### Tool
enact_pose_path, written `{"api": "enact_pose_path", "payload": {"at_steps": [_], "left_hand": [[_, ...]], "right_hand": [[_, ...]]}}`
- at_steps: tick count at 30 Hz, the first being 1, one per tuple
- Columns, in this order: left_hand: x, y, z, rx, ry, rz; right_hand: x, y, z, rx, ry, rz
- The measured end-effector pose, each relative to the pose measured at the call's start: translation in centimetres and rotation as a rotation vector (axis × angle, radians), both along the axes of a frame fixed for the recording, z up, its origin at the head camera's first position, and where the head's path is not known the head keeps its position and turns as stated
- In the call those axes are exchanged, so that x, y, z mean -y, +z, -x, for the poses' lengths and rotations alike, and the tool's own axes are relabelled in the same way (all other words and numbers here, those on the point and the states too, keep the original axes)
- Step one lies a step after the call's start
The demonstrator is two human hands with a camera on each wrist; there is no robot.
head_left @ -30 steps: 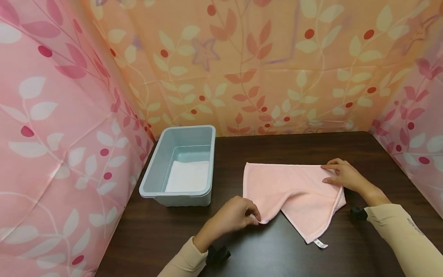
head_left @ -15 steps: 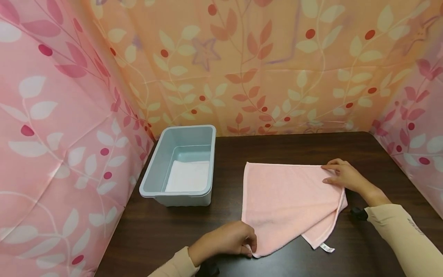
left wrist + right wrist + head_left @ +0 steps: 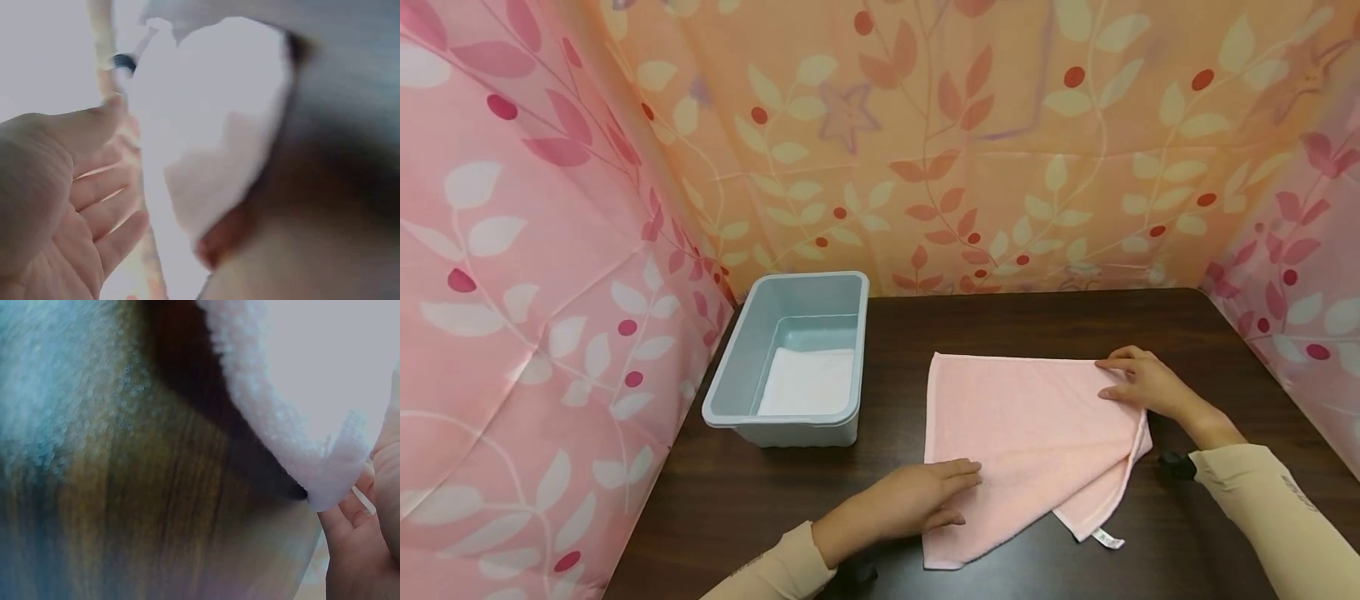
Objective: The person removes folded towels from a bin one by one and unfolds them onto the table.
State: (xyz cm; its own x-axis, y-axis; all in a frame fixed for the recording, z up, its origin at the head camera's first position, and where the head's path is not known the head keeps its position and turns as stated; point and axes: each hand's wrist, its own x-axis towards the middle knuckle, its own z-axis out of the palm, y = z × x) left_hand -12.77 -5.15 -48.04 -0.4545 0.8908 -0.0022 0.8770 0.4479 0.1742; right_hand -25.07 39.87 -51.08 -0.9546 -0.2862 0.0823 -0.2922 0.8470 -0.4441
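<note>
Towel [image 3: 1000, 433] lies partly beneath the person's hands [image 3: 917, 500] [image 3: 1144, 385], both relaxed and uncurled.

1. The towel [image 3: 1015, 425] is spread on the table [image 3: 1037, 325], right of the bin [image 3: 797, 434]
2. A cloth [image 3: 808, 383] is contained in the bin
3. The left hand [image 3: 917, 498] is placed at the towel's left edge, the right hand [image 3: 1150, 385] at its far right corner
4. The table is backed by a curtain [image 3: 925, 167]

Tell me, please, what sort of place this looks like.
It is probably a curtained-off indoor work booth: patterned curtains stand behind and on both sides of a dark table, which bears a tub and a pink cloth.
</note>
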Motion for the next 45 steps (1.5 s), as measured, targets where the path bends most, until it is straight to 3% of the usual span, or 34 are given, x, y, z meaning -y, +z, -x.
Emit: {"api": "enact_pose_path", "payload": {"at_steps": [6,10,17,25,32,41,45], "left_hand": [[0.0,-2.8,-0.7,-0.126,-0.050,0.139],[0.2,-3.6,-1.0,-0.156,-0.039,0.173],[0.3,-3.5,-1.1,-0.157,-0.031,0.173],[0.3,-3.3,-1.1,-0.158,-0.032,0.178],[0.4,-3.2,-1.1,-0.176,-0.037,0.180],[0.7,-2.9,-0.9,-0.190,0.003,0.185],[0.9,-2.7,-0.5,-0.199,0.023,0.186]], "right_hand": [[0.1,0.2,0.1,-0.038,0.016,-0.036],[1.7,1.1,0.0,-0.086,0.036,-0.066],[9.6,3.7,0.0,-0.068,0.147,-0.013],[17.4,3.5,0.3,0.090,0.338,-0.054],[19.8,2.0,0.7,0.126,0.377,-0.155],[20.9,1.4,1.8,0.096,0.400,-0.270],[21.5,1.7,2.5,0.100,0.400,-0.273]]}}
